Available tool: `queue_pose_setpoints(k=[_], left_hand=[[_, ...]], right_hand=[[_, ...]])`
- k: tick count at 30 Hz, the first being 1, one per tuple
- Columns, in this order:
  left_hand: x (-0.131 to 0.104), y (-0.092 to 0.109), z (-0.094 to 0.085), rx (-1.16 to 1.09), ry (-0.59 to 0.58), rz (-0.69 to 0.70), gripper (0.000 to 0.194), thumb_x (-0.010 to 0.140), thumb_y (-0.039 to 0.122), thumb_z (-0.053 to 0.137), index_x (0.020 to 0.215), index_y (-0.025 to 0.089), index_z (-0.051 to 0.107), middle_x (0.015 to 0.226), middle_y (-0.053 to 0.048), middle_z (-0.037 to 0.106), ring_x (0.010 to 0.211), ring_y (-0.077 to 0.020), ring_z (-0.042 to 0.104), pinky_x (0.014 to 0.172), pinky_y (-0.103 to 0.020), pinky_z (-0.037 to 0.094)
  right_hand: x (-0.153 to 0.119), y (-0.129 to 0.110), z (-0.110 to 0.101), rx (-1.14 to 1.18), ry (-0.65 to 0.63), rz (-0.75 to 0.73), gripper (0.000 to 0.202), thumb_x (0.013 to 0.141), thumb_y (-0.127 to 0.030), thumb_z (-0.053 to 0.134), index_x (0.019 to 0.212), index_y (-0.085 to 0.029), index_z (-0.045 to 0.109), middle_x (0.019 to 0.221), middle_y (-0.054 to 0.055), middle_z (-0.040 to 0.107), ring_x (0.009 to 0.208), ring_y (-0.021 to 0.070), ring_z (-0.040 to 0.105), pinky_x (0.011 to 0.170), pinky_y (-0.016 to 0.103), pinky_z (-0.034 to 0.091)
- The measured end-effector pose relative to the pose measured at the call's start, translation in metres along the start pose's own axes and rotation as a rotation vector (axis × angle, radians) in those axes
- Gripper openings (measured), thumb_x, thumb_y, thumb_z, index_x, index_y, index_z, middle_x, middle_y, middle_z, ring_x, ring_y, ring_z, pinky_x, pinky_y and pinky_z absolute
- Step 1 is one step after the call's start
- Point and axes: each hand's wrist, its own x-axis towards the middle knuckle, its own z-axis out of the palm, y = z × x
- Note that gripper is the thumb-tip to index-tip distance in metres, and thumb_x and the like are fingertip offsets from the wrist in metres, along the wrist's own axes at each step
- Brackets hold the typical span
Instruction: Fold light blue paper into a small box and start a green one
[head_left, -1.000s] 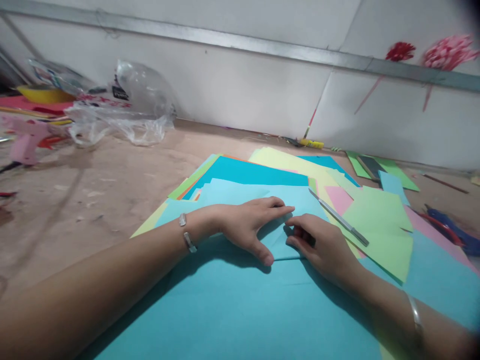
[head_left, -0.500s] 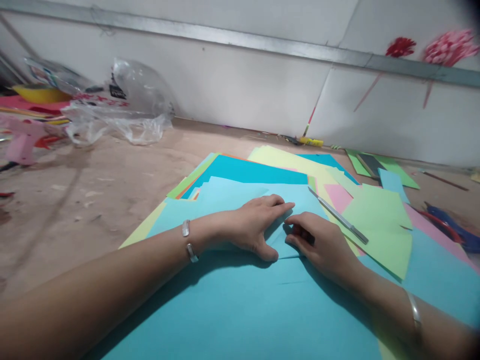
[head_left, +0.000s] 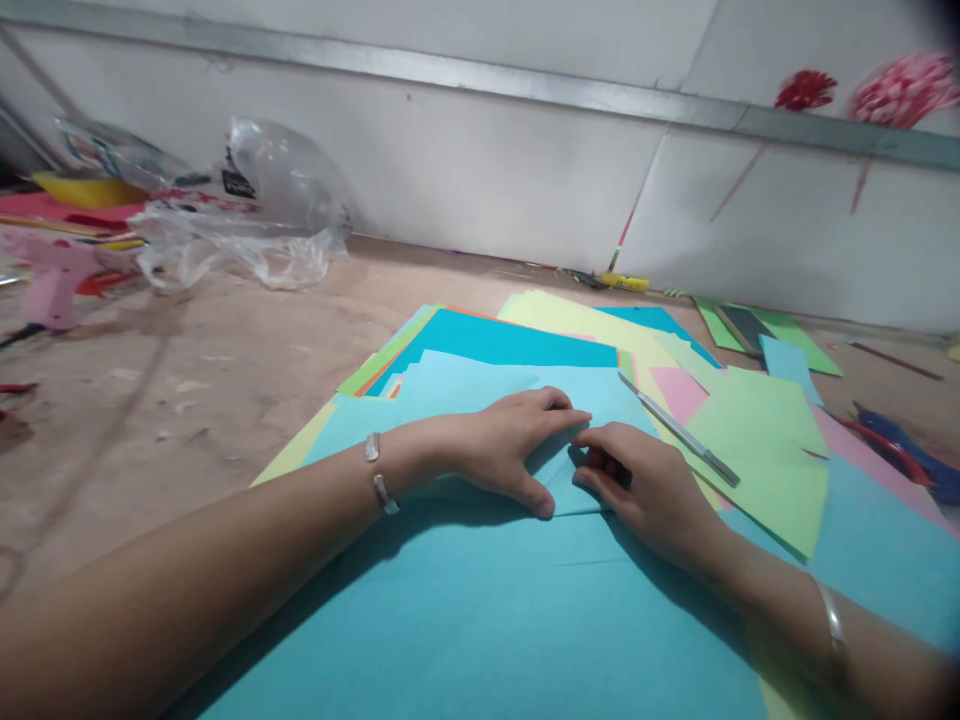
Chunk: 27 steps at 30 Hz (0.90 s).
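Note:
A folded light blue sheet of paper lies on a larger blue sheet. My left hand rests on the folded sheet with its fingers stretched out and its thumb apart, close to the near folded edge. Just to the right, my right hand touches the same sheet. Its fingers are curled, with thumb and forefinger near each other; what is between them, if anything, I cannot make out. A slim grey craft knife lies to the right, above my right hand.
Green paper and pink paper lie at the right, beside blue-and-red-handled scissors or pliers. Behind are a teal sheet and a yellow tube. At the left stand a pink glue gun and a clear plastic bag.
Both hands stay almost in place on the folded sheet. The whole view has shifted very slightly.

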Motion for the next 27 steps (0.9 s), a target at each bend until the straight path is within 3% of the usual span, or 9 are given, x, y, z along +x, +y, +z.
queue_pose_setpoints(k=[4, 9, 12, 16, 18, 20, 24, 27], left_hand=[[-0.002, -0.004, -0.003, -0.036, -0.060, 0.026, 0.110, 0.063, 0.042, 0.085, 0.152, 0.015, 0.025, 0.148, -0.018, 0.031, 0.138, -0.0333, 0.029, 0.115, -0.045, 0.029], [-0.003, -0.008, -0.005, -0.051, -0.065, 0.074, 0.109, 0.065, 0.052, 0.081, 0.151, 0.016, 0.025, 0.147, -0.018, 0.031, 0.139, -0.0346, 0.029, 0.115, -0.047, 0.029], [-0.001, -0.003, -0.002, -0.026, -0.020, 0.042, 0.093, 0.071, 0.052, 0.078, 0.146, 0.018, 0.034, 0.144, -0.017, 0.036, 0.136, -0.0341, 0.033, 0.113, -0.048, 0.030], [0.002, 0.008, 0.003, -0.022, 0.065, -0.031, 0.074, 0.067, 0.037, 0.085, 0.126, 0.015, 0.048, 0.130, -0.015, 0.046, 0.126, -0.0302, 0.041, 0.108, -0.044, 0.036], [0.002, 0.011, 0.003, -0.047, 0.082, -0.044, 0.065, 0.063, 0.031, 0.088, 0.116, 0.016, 0.051, 0.122, -0.011, 0.048, 0.120, -0.0275, 0.045, 0.103, -0.042, 0.041], [0.001, 0.012, 0.002, -0.063, 0.076, -0.048, 0.052, 0.063, 0.027, 0.088, 0.104, 0.019, 0.057, 0.117, -0.008, 0.047, 0.116, -0.0260, 0.046, 0.100, -0.040, 0.042], [-0.001, 0.013, 0.000, -0.102, 0.035, -0.054, 0.028, 0.066, 0.024, 0.087, 0.085, 0.021, 0.068, 0.123, -0.005, 0.043, 0.120, -0.0270, 0.045, 0.104, -0.041, 0.039], [-0.001, 0.013, -0.001, -0.128, 0.021, -0.066, 0.025, 0.067, 0.024, 0.087, 0.087, 0.024, 0.073, 0.130, -0.005, 0.041, 0.124, -0.0278, 0.044, 0.106, -0.041, 0.036]], right_hand=[[0.000, 0.000, 0.000, -0.002, -0.003, -0.001, 0.013, 0.081, -0.010, 0.064, 0.093, -0.016, 0.062, 0.072, -0.001, 0.057, 0.062, 0.0124, 0.052, 0.060, 0.024, 0.042], [0.000, -0.002, -0.001, -0.002, -0.010, 0.013, 0.011, 0.082, -0.012, 0.062, 0.091, -0.018, 0.061, 0.072, -0.001, 0.058, 0.062, 0.0130, 0.052, 0.060, 0.024, 0.042], [0.000, -0.002, -0.001, -0.004, -0.016, 0.015, 0.009, 0.083, -0.014, 0.061, 0.090, -0.019, 0.061, 0.071, -0.001, 0.057, 0.062, 0.0132, 0.051, 0.059, 0.025, 0.041], [0.000, -0.002, -0.002, -0.008, -0.017, 0.014, 0.009, 0.084, -0.015, 0.060, 0.092, -0.018, 0.061, 0.072, 0.000, 0.059, 0.061, 0.0130, 0.050, 0.059, 0.025, 0.041], [-0.001, -0.002, -0.002, -0.052, -0.001, 0.012, 0.003, 0.083, -0.017, 0.061, 0.085, -0.019, 0.059, 0.071, 0.000, 0.058, 0.060, 0.0130, 0.049, 0.058, 0.025, 0.039], [-0.002, -0.002, -0.002, -0.118, 0.019, 0.023, 0.014, 0.082, -0.020, 0.065, 0.073, -0.019, 0.054, 0.066, -0.001, 0.054, 0.058, 0.0127, 0.046, 0.055, 0.025, 0.035], [-0.002, 0.000, -0.001, -0.150, 0.005, 0.097, 0.028, 0.080, -0.024, 0.069, 0.065, -0.020, 0.047, 0.059, -0.004, 0.047, 0.055, 0.0114, 0.041, 0.053, 0.024, 0.029], [-0.002, 0.002, 0.000, -0.082, -0.023, 0.146, 0.027, 0.080, -0.025, 0.070, 0.066, -0.020, 0.047, 0.059, -0.005, 0.047, 0.055, 0.0108, 0.040, 0.053, 0.024, 0.029]])
